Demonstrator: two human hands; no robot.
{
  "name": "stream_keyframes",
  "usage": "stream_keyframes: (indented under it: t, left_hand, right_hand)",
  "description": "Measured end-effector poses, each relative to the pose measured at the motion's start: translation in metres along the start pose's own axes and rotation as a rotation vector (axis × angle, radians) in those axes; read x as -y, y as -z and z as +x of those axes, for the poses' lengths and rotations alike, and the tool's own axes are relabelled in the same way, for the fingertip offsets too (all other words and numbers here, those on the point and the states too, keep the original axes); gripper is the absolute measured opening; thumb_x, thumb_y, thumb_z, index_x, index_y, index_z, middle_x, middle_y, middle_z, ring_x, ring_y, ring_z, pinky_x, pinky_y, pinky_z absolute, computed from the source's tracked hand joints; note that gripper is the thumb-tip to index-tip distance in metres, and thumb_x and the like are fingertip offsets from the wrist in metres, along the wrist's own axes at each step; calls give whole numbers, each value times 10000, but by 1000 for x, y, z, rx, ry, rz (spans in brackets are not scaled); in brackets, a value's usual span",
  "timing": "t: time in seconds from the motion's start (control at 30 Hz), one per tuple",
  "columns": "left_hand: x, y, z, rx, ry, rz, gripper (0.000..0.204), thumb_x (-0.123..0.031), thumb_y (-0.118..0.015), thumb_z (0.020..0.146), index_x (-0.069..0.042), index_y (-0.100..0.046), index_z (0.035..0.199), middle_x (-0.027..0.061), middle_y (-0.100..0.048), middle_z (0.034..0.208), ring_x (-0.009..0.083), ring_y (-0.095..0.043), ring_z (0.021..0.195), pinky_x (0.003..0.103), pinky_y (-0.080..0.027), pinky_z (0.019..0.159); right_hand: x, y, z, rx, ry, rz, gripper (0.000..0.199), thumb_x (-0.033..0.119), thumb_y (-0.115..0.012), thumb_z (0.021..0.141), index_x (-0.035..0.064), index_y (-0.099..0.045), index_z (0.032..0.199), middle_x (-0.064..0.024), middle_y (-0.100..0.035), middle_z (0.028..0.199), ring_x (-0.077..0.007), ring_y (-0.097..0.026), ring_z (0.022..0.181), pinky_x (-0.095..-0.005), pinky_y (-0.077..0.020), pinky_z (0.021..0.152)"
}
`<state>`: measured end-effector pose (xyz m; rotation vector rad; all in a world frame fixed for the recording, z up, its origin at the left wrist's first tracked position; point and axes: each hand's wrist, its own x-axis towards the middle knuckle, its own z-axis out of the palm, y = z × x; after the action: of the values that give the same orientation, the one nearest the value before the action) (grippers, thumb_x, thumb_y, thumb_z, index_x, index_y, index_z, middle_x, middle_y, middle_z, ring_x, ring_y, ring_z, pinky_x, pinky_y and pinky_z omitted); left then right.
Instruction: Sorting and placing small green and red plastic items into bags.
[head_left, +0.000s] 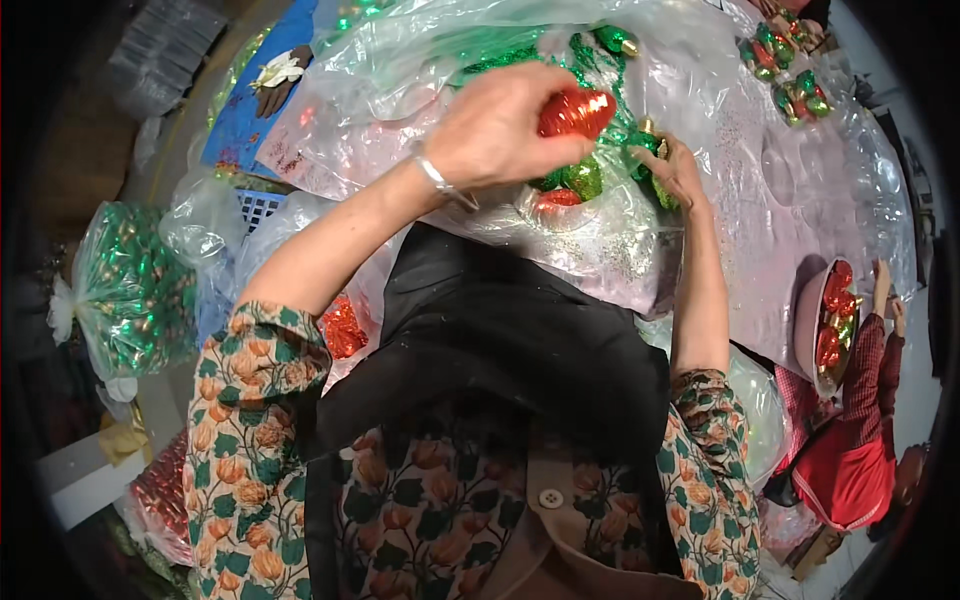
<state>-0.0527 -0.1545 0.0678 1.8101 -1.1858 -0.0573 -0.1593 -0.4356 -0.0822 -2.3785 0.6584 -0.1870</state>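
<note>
My left hand (505,125), with a bracelet at its wrist, is closed on a shiny red Christmas ornament (578,113). To its right, my right hand (680,172) has its fingers curled round a green ornament (648,140) with a gold cap. Between and below the hands, a glittery light green ornament (583,178) and another red ornament (560,197) sit close together, seemingly in a clear plastic container whose outline is hard to make out. Just beyond, a clear plastic bag (400,75) lies over the table, with green ornaments (612,40) at its opening.
Glitter-strewn plastic sheeting (740,240) covers the table. Clusters of red and green ornaments (800,97) lie far right. At right, a co-worker in red (850,460) reaches past a pink tub (808,320) of ornaments. A bag of green ornaments (135,285) and a blue basket (258,208) stand left.
</note>
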Motion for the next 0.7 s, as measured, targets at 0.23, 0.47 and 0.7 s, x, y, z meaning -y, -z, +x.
stream_keyframes:
  t: [0.23,0.47,0.7]
  left_hand:
    - [22,-46,34,817,-201,567,361,-156,-704,651,-6,-599,962,165,-614,905,344,-587,866,412,-469,753]
    - [77,-65,48,662,-554,770,120,-138,-622,654,-54,-599,736,76,-560,866,272,-530,920,401,-440,754]
    - [81,-29,47,561,-542,1057,69,-148,-608,649,-117,-610,711,14,-513,887,193,-450,993,389,-371,817]
  right_hand:
    - [3,2,-5,26,66,3,624,472,-701,695,-12,-584,1070,-190,-636,900,-285,-612,832,-364,-453,746]
    - [2,2,13,173,61,-17,571,380,-707,713,-28,-577,1091,-115,-620,863,-170,-571,769,-307,-446,723]
    - [89,30,2,-201,200,369,495,320,-721,731,-45,-585,1036,-115,-634,844,-172,-573,766,-294,-450,697]
